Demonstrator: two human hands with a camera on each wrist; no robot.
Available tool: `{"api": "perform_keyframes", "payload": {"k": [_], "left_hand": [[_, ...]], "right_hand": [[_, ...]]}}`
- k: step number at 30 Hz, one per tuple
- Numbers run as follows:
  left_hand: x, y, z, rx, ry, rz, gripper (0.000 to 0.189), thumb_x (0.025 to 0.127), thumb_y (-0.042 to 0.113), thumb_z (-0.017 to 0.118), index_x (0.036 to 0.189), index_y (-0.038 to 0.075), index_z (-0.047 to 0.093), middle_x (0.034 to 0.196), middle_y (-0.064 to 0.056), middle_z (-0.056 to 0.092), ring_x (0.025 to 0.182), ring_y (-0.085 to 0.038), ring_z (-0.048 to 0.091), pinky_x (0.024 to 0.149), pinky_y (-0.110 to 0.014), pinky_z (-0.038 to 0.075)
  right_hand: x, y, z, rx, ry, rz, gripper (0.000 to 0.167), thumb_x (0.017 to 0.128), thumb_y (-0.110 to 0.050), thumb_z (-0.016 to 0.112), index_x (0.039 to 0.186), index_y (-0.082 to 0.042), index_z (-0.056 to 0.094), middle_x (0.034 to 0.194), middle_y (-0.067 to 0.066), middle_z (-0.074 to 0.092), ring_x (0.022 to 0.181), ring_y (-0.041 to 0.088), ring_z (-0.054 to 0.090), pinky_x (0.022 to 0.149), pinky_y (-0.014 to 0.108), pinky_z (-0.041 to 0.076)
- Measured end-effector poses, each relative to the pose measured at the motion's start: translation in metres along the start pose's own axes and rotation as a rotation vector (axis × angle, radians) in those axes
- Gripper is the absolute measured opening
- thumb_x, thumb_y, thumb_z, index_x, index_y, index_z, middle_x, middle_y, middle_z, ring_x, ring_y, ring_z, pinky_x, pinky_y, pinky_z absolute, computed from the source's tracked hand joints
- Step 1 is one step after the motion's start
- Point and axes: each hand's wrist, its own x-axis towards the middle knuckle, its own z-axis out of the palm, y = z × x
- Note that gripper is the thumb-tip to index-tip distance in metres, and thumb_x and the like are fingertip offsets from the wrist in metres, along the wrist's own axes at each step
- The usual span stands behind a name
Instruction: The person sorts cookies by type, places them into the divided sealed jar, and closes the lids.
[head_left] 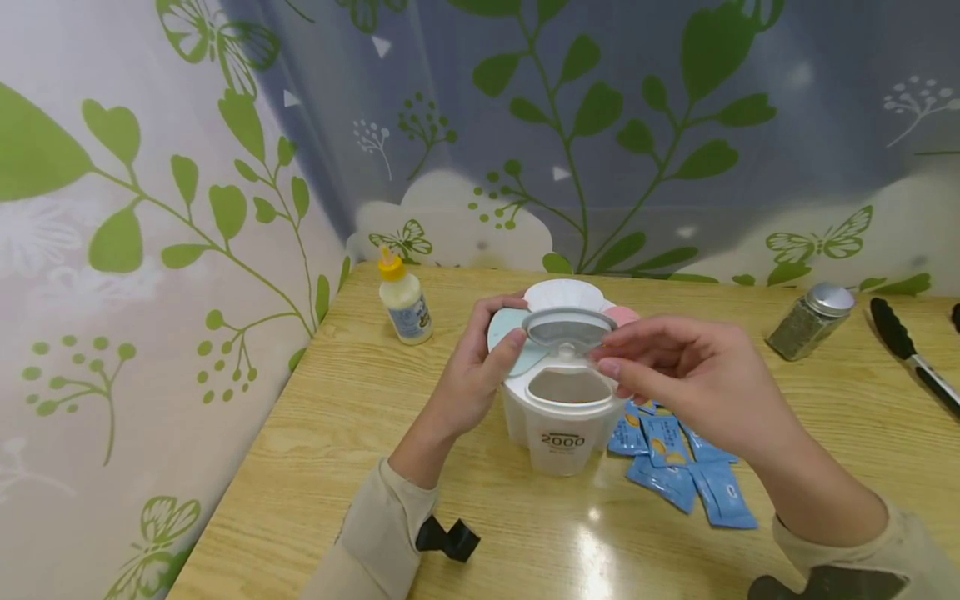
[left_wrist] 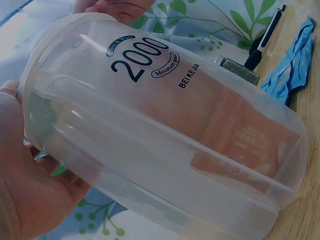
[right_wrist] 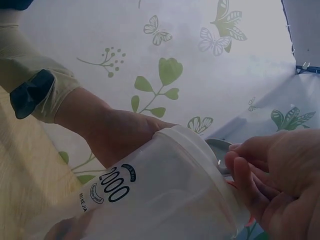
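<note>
A translucent storage canister (head_left: 564, 446) marked 2000 stands on the table, its white top fitted with a teal flap (head_left: 507, 333), a white one and a pink one. At the front a grey-rimmed flap (head_left: 572, 320) is raised over an open compartment. My left hand (head_left: 480, 367) grips the canister's left side, thumb on top. With bent fingers, my right hand (head_left: 697, 375) pinches the raised flap at its right edge. Through the wall an orange packet (left_wrist: 245, 142) shows low in the canister.
Several blue packets (head_left: 667, 450) lie right of the canister. A yellow-capped bottle (head_left: 405, 304) stands at the back left. At the right are a glass jar (head_left: 810, 321) of dried herbs and black-tipped tongs (head_left: 911, 354). A patterned curtain (head_left: 465, 133) hangs behind the table.
</note>
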Motion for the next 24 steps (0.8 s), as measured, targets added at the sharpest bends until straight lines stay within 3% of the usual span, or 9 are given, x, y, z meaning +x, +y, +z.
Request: {"api": "perform_keyframes", "payload": {"k": [3,7,10,14,17,20,24], "left_hand": [[0.0,0.0,0.0,-0.001,0.002,-0.001,0.042,0.104,0.028,0.047,0.135,0.001,0.038,0.155,-0.015,0.035,0.142,-0.026,0.039,0.109,-0.024,0.042],[-0.001,-0.001,-0.001,-0.001,0.0,0.008,0.04,0.105,0.025,0.046,0.136,0.001,0.038,0.153,-0.015,0.037,0.137,-0.024,0.043,0.105,-0.022,0.045],[-0.001,-0.001,0.0,0.018,-0.006,0.023,0.041,0.106,0.029,0.044,0.137,0.002,0.039,0.154,-0.015,0.037,0.138,-0.024,0.042,0.11,-0.03,0.044],[-0.002,-0.002,0.0,0.066,-0.012,0.031,0.049,0.106,0.044,0.041,0.135,0.004,0.043,0.158,-0.012,0.035,0.148,-0.024,0.032,0.121,-0.043,0.03],[-0.003,-0.002,0.0,0.096,-0.01,0.021,0.051,0.106,0.049,0.038,0.132,0.006,0.045,0.16,-0.01,0.034,0.151,-0.024,0.028,0.124,-0.048,0.024],[-0.003,-0.001,0.0,0.104,-0.011,0.012,0.043,0.107,0.042,0.037,0.132,0.007,0.045,0.16,-0.008,0.034,0.151,-0.023,0.028,0.124,-0.048,0.023],[-0.003,-0.001,0.0,0.108,-0.018,-0.003,0.04,0.106,0.039,0.041,0.133,0.009,0.044,0.16,-0.006,0.033,0.151,-0.021,0.027,0.124,-0.047,0.023]], "right_hand": [[0.0,0.002,-0.001,-0.011,0.051,0.049,0.018,0.089,0.003,0.071,0.106,0.001,0.068,0.096,-0.003,0.076,0.066,0.012,0.069,0.057,0.026,0.058],[-0.001,0.003,-0.001,-0.046,0.103,0.063,0.025,0.09,0.0,0.071,0.114,-0.003,0.068,0.085,-0.003,0.072,0.058,0.012,0.063,0.052,0.025,0.052],[-0.002,0.006,-0.003,-0.033,0.086,0.041,0.027,0.092,0.0,0.069,0.118,-0.004,0.068,0.09,-0.002,0.072,0.056,0.013,0.06,0.049,0.026,0.05],[-0.004,0.012,-0.007,0.011,0.028,0.023,0.021,0.094,0.003,0.063,0.113,-0.004,0.07,0.088,-0.004,0.072,0.052,0.014,0.054,0.042,0.029,0.045],[-0.006,0.017,-0.008,0.035,0.002,0.017,0.018,0.096,0.004,0.061,0.109,-0.004,0.07,0.071,-0.006,0.066,0.048,0.015,0.049,0.037,0.031,0.037],[-0.008,0.023,-0.006,0.054,0.019,-0.027,0.023,0.094,0.007,0.061,0.114,-0.001,0.069,0.098,-0.002,0.072,0.048,0.015,0.048,0.038,0.031,0.036],[-0.01,0.031,-0.002,-0.003,0.051,-0.054,0.043,0.091,0.01,0.064,0.132,-0.001,0.06,0.142,0.003,0.054,0.064,0.01,0.058,0.053,0.023,0.049]]}}
